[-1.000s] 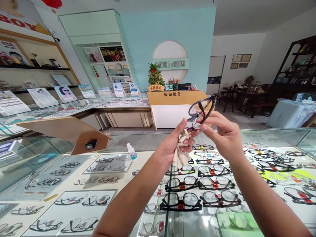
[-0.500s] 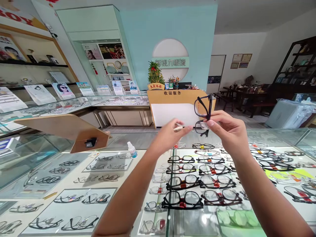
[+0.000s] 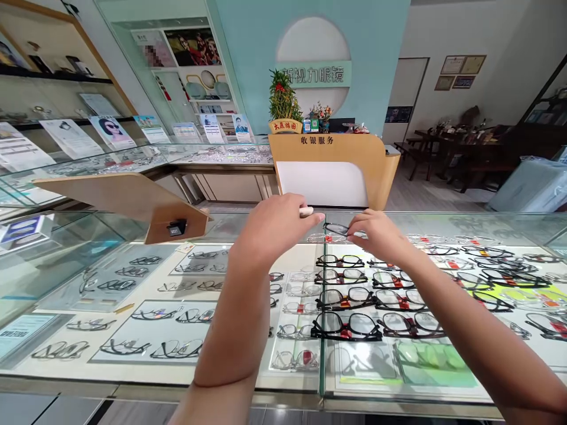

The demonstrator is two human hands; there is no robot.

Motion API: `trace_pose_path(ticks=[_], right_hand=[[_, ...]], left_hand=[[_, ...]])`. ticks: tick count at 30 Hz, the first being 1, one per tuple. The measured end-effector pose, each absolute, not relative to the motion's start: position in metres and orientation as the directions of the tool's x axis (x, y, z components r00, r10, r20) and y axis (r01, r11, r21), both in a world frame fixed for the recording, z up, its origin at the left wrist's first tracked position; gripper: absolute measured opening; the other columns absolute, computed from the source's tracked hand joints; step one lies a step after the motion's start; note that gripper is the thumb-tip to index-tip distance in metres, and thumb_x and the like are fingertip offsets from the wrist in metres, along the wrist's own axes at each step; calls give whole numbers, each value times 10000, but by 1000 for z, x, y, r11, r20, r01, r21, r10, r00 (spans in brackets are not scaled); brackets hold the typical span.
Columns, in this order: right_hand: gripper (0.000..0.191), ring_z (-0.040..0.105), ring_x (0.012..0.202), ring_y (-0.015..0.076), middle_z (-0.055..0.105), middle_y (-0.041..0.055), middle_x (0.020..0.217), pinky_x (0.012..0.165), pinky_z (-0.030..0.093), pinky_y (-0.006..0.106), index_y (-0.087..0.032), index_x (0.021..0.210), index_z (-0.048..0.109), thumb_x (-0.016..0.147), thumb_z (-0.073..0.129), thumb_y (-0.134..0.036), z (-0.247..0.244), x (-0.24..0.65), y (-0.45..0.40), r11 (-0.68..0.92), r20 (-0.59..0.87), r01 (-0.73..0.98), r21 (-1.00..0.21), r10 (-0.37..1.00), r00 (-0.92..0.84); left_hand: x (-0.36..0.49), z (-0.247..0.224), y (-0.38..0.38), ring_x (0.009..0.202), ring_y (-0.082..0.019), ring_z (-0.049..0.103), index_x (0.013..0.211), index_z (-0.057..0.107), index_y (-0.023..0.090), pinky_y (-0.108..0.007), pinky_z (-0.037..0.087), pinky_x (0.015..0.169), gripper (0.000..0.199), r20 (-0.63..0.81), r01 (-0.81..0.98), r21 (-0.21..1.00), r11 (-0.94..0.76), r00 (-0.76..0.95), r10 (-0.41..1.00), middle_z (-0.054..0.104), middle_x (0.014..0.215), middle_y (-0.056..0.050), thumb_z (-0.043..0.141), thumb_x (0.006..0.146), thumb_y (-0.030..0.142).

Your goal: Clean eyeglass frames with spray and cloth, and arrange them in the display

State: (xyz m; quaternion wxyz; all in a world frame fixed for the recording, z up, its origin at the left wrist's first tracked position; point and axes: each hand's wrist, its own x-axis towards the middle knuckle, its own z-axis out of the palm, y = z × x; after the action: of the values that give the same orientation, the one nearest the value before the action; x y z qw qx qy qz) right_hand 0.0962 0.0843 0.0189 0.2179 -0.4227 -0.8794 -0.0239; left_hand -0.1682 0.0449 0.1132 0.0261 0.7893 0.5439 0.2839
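My right hand is closed on a pair of dark-framed eyeglasses, low over the far end of the glass display case. Part of that frame is hidden by my fingers. My left hand is to the left of it, closed around a small whitish object; only a rounded end shows, and its kind is unclear. Just in front of both hands, rows of black-framed eyeglasses with red tags lie in the case.
A wooden tilted board, seen from behind, stands on the glass at left. More glasses lie on grey mats to the left. Beyond the case are a cashier counter and a plant. A plastic-wrapped box stands at right.
My right hand has lowered the eyeglasses from upright in the air to the rear of the case. My left hand has shifted slightly left. The view has tilted down.
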Motion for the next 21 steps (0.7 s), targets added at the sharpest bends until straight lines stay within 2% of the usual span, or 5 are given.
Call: trace_pose_path(ticks=[3, 8, 17, 21], right_hand=[[126, 681, 1066, 307, 846, 111, 1108, 880, 422, 420, -196, 975, 861, 1029, 748, -196, -1, 76, 100, 624, 240, 781, -32, 763, -600], [147, 674, 1167, 294, 829, 127, 1190, 905, 390, 381, -183, 1014, 854, 1052, 714, -204, -23, 51, 117, 637, 43, 766, 88, 766, -642], [146, 668, 1193, 288, 826, 137, 1219, 907, 381, 363, -176, 1005, 848, 1044, 711, -208, -37, 46, 125, 637, -18, 765, 97, 769, -639], [262, 684, 1184, 284, 830, 143, 1207, 908, 386, 359, -173, 981, 845, 1102, 642, -285, -38, 45, 125, 624, -15, 778, 77, 781, -625]], left_hand=[[-168, 122, 36, 524, -225, 532, 618, 603, 250, -354, 305, 591, 449, 368, 872, 342, -349, 217, 904, 616, 558, -38, 786, 926, 521], [-162, 140, 19, 690, -244, 636, 761, 651, 235, -358, 335, 640, 349, 172, 931, 258, -259, 220, 960, 718, 710, -49, 677, 994, 493], [-162, 139, 15, 775, -249, 645, 808, 656, 229, -362, 337, 666, 362, 157, 929, 242, -282, 249, 956, 751, 802, -53, 642, 1005, 532], [-162, 137, 16, 761, -257, 646, 792, 666, 229, -366, 330, 664, 358, 163, 927, 250, -280, 244, 956, 735, 771, -59, 666, 991, 527]])
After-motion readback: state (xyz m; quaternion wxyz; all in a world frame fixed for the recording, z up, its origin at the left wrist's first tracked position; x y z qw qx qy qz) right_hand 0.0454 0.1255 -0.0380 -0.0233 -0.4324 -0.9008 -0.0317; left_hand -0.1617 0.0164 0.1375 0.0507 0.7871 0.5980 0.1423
